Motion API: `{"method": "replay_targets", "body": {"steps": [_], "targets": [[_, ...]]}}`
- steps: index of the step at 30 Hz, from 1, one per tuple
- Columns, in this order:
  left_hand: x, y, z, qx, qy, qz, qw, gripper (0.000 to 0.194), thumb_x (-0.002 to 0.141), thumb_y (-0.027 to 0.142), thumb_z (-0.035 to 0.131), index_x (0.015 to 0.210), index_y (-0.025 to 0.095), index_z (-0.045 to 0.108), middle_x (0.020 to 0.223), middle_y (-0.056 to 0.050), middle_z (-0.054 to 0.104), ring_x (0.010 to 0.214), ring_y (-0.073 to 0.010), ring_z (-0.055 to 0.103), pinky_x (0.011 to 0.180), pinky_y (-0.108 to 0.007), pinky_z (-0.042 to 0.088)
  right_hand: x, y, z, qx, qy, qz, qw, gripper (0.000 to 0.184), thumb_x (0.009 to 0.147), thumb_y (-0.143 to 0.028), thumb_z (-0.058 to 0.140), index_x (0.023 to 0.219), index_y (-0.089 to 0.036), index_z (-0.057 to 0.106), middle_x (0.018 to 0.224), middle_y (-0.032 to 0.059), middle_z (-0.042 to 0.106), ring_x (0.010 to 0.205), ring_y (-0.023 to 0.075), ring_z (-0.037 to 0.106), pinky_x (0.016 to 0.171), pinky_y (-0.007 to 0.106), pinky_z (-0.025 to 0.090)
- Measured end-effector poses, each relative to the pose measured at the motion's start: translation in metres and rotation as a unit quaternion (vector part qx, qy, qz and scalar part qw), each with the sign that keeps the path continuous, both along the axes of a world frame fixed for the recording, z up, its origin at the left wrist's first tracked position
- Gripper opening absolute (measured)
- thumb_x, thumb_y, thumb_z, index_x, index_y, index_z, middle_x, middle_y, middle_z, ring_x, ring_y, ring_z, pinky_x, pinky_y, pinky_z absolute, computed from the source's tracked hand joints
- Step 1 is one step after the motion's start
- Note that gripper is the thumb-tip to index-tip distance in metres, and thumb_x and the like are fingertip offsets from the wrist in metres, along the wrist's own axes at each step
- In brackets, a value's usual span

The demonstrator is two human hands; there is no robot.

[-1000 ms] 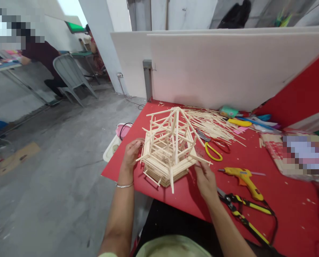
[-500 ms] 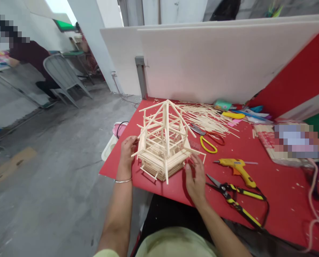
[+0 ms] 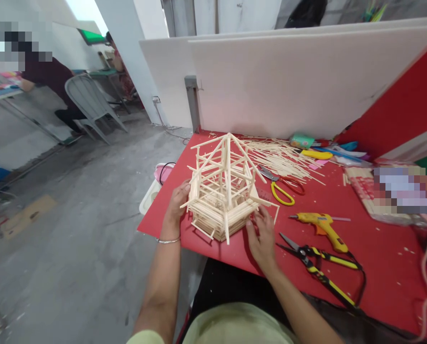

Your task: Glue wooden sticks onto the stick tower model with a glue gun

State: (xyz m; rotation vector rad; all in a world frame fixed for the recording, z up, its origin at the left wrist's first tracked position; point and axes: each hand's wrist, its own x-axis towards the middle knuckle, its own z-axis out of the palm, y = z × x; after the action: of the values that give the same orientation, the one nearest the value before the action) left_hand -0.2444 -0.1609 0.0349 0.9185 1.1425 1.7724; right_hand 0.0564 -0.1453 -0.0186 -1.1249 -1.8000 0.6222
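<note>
A six-sided pavilion model point(image 3: 228, 191) built of thin pale wooden sticks stands upright near the front left edge of the red table point(image 3: 206, 246). My left hand point(image 3: 178, 199) grips its left side, with the fingertips partly hidden behind the sticks. On the other side my right hand point(image 3: 261, 234) holds the lower right wall, its thumb in front and its curled fingers against the base. Sloping roof sticks meet at a peak, and a thin stick frame juts out above my right hand.
Right of the model lie scissors point(image 3: 283, 192), a yellow glue gun point(image 3: 319, 224) and black-and-yellow shears point(image 3: 317, 272). Loose sticks point(image 3: 281, 160) are spread at the back before a white board point(image 3: 271, 81). A plastic-wrapped pack point(image 3: 360, 188) lies far right. A person point(image 3: 48, 76) sits at another table.
The whole view has shifted slightly, so everything appears a little further right. My right-hand fingers have come in closer against the model's base; the model stays in place on the table.
</note>
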Motion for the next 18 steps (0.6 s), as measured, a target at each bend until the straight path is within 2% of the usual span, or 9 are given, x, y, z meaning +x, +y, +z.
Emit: {"method": "replay_targets", "body": {"steps": [5,9,12,14,18], "targets": [[0.006,-0.007,0.003,-0.012,0.032,-0.011,0.999,0.027,0.084,0.044,0.075,0.098,0.021,0.078,0.097,-0.01,0.077,0.108,-0.035,0.069,0.091,-0.047,0.058,-0.003,0.001,0.0,-0.061,0.017,-0.003,0.998,0.042,0.1,-0.042,0.054,0.133,-0.02,0.067,0.153,0.0167,0.051,0.146,0.0302,0.043,0.12,0.058,0.037],[-0.005,-0.009,-0.009,-0.022,0.067,0.042,0.997,0.021,0.067,0.033,0.088,0.082,0.023,0.078,0.096,-0.012,0.077,0.114,-0.0393,0.067,0.094,-0.048,0.057,-0.006,0.002,0.005,-0.093,0.029,0.005,0.995,0.039,0.101,-0.044,0.052,0.124,-0.019,0.072,0.147,0.0165,0.058,0.147,0.0298,0.043,0.12,0.056,0.038],[-0.014,-0.005,-0.018,-0.022,0.083,0.036,0.996,0.018,0.062,0.032,0.088,0.075,0.025,0.078,0.096,-0.011,0.077,0.114,-0.0405,0.066,0.094,-0.049,0.057,-0.009,0.006,0.008,-0.101,0.046,0.012,0.994,0.039,0.102,-0.043,0.05,0.121,-0.019,0.074,0.145,0.0166,0.059,0.147,0.0294,0.043,0.12,0.056,0.038],[-0.015,-0.001,-0.02,-0.023,0.08,0.026,0.996,0.02,0.065,0.038,0.084,0.08,0.026,0.079,0.099,-0.01,0.077,0.112,-0.0402,0.067,0.091,-0.048,0.058,-0.013,0.012,0.011,-0.095,0.052,0.021,0.994,0.039,0.103,-0.043,0.048,0.12,-0.019,0.074,0.143,0.0159,0.061,0.148,0.0291,0.042,0.121,0.055,0.037],[-0.007,0.007,-0.017,-0.033,0.017,0.002,0.999,0.042,0.071,0.05,0.076,0.103,0.024,0.079,0.102,-0.011,0.076,0.105,-0.0366,0.07,0.084,-0.043,0.06,-0.025,0.03,0.018,-0.072,0.042,0.06,0.995,0.038,0.104,-0.039,0.043,0.12,-0.022,0.073,0.138,0.0142,0.065,0.147,0.0293,0.043,0.12,0.058,0.037]]}}
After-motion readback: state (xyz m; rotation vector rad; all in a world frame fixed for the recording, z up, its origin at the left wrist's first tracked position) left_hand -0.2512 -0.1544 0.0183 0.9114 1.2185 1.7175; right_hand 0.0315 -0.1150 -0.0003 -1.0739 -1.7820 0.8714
